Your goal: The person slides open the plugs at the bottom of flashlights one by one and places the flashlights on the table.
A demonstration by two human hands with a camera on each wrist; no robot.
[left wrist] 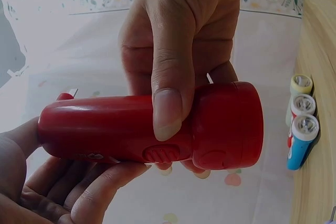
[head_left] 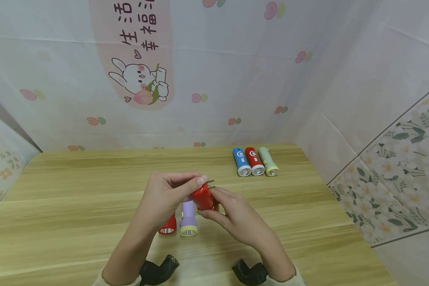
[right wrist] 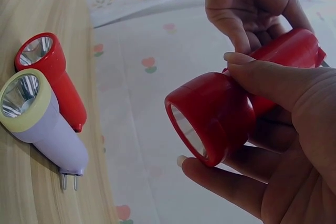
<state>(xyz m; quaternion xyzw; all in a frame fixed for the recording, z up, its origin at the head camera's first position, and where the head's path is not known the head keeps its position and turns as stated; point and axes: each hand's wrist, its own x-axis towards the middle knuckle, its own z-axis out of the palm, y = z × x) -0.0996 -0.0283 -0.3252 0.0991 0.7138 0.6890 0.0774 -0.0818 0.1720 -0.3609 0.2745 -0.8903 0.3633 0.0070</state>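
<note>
Both hands hold a red flashlight [head_left: 202, 197] above the table. Two metal prongs [head_left: 211, 187] stick out at its tail. My left hand [head_left: 166, 196] holds the tail end, thumb close to the prongs. Around the neck, my right hand [head_left: 237, 216] grips the flashlight; in the left wrist view its thumb [left wrist: 169, 111] lies just above the ribbed switch [left wrist: 161, 153]. The clear lens [right wrist: 188, 129] shows unlit in the right wrist view. Beneath the hands lie another red flashlight [right wrist: 68, 95] and a purple one with a yellow rim [right wrist: 58, 142], its prongs out.
At the back right of the wooden table [head_left: 75, 190] a blue flashlight [head_left: 241, 159], a red-and-white one [head_left: 253, 159] and a green one [head_left: 266, 159] lie side by side. A printed curtain [head_left: 214, 79] hangs behind the table.
</note>
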